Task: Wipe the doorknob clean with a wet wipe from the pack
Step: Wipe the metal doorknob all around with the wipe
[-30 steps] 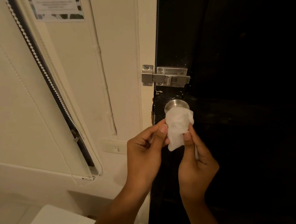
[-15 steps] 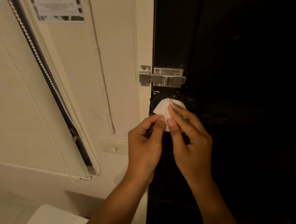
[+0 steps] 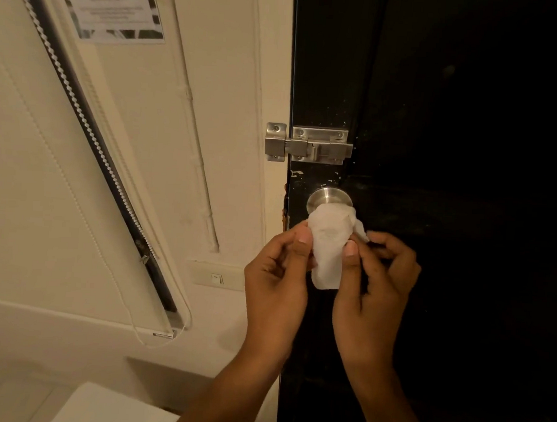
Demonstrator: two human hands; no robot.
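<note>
Both hands, left (image 3: 277, 275) and right (image 3: 376, 280), pinching a white wipe (image 3: 328, 245). Draped over the knob (image 3: 328, 196), seemingly touching its lower half. Near the door (image 3: 436, 122) edge, below the latch (image 3: 309, 144).

a home room: black door (image 3: 431, 219) (bolt-latched), window blind (image 3: 29, 197), wall switch (image 3: 217, 278).

Dim warm light, wide-angle edge distortion

The doorknob (image 3: 329, 196) and the slide bolt (image 3: 308, 144) above it are brushed metal with a dull satin sheen. The wet wipe (image 3: 328, 245) is soft, crumpled white cloth-like tissue. The door (image 3: 452, 123) is glossy black, its paint chipped near the knob.
</note>
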